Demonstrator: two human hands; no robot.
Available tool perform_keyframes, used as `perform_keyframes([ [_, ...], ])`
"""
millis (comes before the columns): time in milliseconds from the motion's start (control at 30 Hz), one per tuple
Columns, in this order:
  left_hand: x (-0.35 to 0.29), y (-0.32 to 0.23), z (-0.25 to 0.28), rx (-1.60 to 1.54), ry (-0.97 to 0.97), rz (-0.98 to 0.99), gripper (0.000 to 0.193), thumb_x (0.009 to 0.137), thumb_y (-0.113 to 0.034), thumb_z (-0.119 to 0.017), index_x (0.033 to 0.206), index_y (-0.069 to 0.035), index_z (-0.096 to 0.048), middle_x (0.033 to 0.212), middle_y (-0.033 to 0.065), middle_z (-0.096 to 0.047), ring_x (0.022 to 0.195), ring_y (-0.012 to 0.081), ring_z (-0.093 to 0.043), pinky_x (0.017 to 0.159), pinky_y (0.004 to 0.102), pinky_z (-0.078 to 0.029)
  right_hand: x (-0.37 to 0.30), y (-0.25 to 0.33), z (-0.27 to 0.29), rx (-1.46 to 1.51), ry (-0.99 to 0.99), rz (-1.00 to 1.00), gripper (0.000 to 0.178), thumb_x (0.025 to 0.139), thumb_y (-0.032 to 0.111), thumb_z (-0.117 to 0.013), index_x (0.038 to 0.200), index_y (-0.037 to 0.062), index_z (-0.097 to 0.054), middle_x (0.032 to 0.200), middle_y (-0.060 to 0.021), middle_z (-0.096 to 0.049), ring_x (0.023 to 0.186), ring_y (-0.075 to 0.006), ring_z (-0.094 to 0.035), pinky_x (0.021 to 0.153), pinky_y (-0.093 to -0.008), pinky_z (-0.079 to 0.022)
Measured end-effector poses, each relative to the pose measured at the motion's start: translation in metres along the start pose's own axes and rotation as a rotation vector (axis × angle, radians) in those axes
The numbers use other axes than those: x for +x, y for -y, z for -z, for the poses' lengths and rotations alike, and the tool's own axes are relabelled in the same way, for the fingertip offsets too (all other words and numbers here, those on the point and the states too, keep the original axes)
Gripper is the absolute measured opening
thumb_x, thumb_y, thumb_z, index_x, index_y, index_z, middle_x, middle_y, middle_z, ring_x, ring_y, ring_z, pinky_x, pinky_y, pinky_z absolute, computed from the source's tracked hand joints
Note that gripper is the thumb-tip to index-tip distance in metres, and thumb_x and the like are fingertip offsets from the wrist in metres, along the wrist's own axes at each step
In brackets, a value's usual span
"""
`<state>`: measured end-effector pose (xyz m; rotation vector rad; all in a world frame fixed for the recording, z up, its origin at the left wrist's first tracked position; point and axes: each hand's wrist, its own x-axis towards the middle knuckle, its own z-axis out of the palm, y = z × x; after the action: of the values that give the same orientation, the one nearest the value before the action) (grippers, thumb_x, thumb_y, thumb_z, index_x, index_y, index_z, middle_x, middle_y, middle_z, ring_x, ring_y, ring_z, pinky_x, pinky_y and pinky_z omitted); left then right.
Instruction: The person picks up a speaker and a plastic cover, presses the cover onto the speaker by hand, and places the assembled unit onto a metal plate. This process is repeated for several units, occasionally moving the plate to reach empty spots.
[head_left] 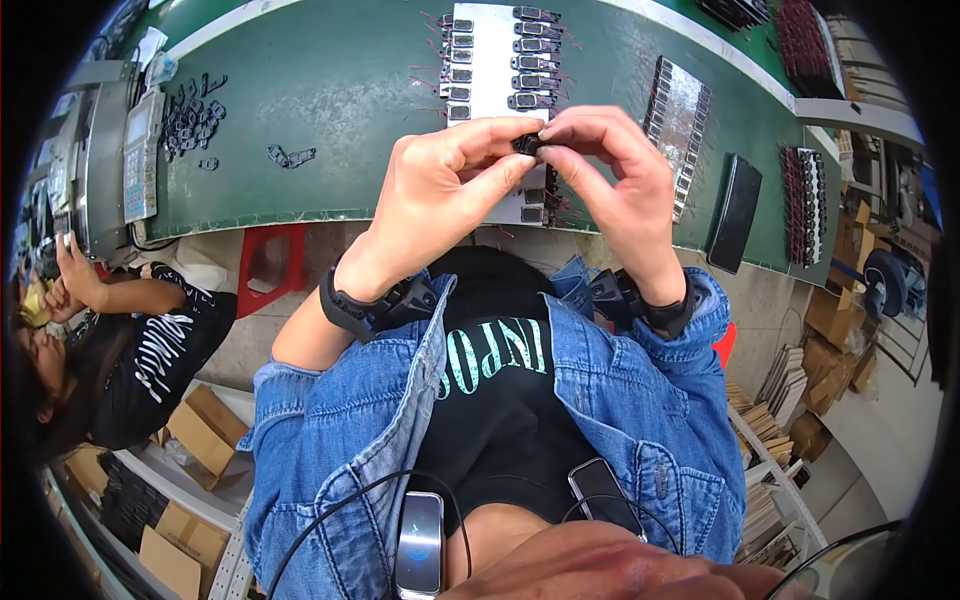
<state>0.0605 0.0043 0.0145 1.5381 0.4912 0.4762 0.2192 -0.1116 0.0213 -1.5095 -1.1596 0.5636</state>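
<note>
While both hands meet over the near edge of the green bench [330, 120], the left hand [445, 195] and right hand [610, 175] pinch one small black part [526, 144] between fingertips. Behind them lies one white tray [490, 40] with two columns of black parts, its near end hidden by the hands. Two more trays [678, 120] sit right. A loose pile of black pieces [192, 120] far left is too small to count.
</note>
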Motion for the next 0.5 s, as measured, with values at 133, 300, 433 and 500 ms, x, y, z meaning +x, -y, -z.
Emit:
perform_keyframes([
  [133,0.0009,-0.0008,-0.0009,0.087,-0.044,-0.043,0.032,0.091,-0.001,-0.068,0.124,-0.002,-0.068,0.097,0.0093,-0.076,0.085,0.0098,-0.071,0.078,0.0244,-0.058,-0.0022,0.0094,0.0009,-0.398,-0.037,0.264,0.013,0.089,-0.001,-0.071,0.102,-0.0012,-0.071,0.1,-0.0049,-0.07,0.094,-0.012,-0.066,0.084,-0.0266,-0.054],
  [300,0.0013,0.0023,-0.0012,0.153,-0.062,-0.079,0.033,0.09,-0.001,-0.068,0.123,-0.003,-0.07,0.094,0.0094,-0.076,0.083,0.0096,-0.072,0.076,0.0248,-0.058,-0.0001,0.0083,-0.0015,-0.168,-0.044,0.013,0.012,0.086,0.0,-0.073,0.097,0.0006,-0.072,0.092,-0.006,-0.071,0.086,-0.0137,-0.069,0.074,-0.0267,-0.054],
  [433,0.0012,0.005,-0.002,0.139,-0.06,-0.072,0.033,0.09,-0.001,-0.068,0.123,-0.004,-0.07,0.094,0.0097,-0.076,0.083,0.0097,-0.072,0.076,0.025,-0.058,-0.0006,0.0073,0.0,-0.004,-0.024,-0.103,0.013,0.087,0.0,-0.072,0.099,0.0005,-0.073,0.093,-0.0058,-0.072,0.086,-0.013,-0.068,0.075,-0.0257,-0.054],
  [500,0.0015,0.005,-0.002,0.132,-0.058,-0.066,0.033,0.09,-0.001,-0.068,0.123,-0.003,-0.069,0.094,0.0097,-0.076,0.083,0.0098,-0.072,0.076,0.0251,-0.058,-0.0016,0.0089,0.0026,0.046,0.014,-0.183,0.015,0.09,0.0,-0.07,0.105,-0.0015,-0.071,0.098,-0.004,-0.07,0.091,-0.0102,-0.066,0.081,-0.0235,-0.053],
])
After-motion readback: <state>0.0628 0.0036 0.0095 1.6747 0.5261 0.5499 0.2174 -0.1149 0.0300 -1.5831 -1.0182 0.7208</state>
